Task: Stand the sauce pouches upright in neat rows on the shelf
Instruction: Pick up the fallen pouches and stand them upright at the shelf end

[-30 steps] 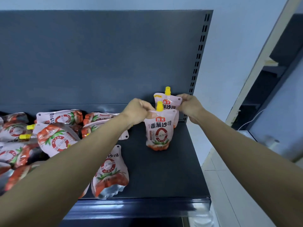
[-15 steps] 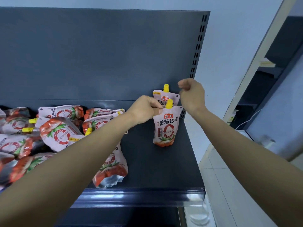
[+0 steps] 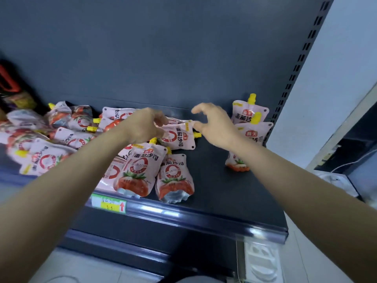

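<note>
Fingers (image 3: 158,119) of the left hand (image 3: 145,127) are curled and pinch the left edge of one lying pouch (image 3: 179,136), near the middle of the shelf (image 3: 214,186). On the right hand (image 3: 217,124) the fingers are spread wide in a curve and hold nothing; its thumb tip is at this pouch's upper right corner. At the shelf's right end a rear upright pouch (image 3: 250,110) stands just behind a front upright pouch (image 3: 253,135), which the right forearm partly hides. Other pouches (image 3: 49,158) lie in a heap at the left.
</note>
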`<move>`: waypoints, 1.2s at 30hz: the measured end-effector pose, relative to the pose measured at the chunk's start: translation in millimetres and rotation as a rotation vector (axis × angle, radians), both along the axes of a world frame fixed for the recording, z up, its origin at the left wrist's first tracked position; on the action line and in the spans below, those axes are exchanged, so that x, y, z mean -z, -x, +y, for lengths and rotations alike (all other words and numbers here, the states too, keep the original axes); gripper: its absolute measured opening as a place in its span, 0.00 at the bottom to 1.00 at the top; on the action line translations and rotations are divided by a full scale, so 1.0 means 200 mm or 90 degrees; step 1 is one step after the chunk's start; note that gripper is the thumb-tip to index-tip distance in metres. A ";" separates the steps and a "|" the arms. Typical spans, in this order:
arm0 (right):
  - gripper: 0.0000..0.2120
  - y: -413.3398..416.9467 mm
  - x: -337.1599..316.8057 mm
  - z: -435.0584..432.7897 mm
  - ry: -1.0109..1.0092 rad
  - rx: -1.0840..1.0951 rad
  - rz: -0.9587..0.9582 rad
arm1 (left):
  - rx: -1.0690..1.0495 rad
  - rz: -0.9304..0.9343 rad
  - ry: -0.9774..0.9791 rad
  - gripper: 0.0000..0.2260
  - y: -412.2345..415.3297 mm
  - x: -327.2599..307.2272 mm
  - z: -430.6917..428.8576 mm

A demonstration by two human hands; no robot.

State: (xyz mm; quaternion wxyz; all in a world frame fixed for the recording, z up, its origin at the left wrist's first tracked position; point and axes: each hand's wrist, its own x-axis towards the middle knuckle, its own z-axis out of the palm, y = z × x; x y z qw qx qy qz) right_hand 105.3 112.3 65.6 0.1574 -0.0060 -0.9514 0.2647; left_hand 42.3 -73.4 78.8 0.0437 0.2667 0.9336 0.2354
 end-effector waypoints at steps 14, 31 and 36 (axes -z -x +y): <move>0.39 0.16 0.29 -0.29 0.055 0.009 -0.592 | 0.066 -0.154 0.262 0.41 0.22 0.31 -0.25; 0.21 0.08 0.25 -0.25 0.486 0.250 -0.380 | 0.212 -0.138 0.148 0.09 0.28 0.16 -0.11; 0.09 -0.06 0.19 -0.16 0.325 0.254 -0.313 | 0.267 -0.083 0.083 0.11 0.16 0.07 -0.02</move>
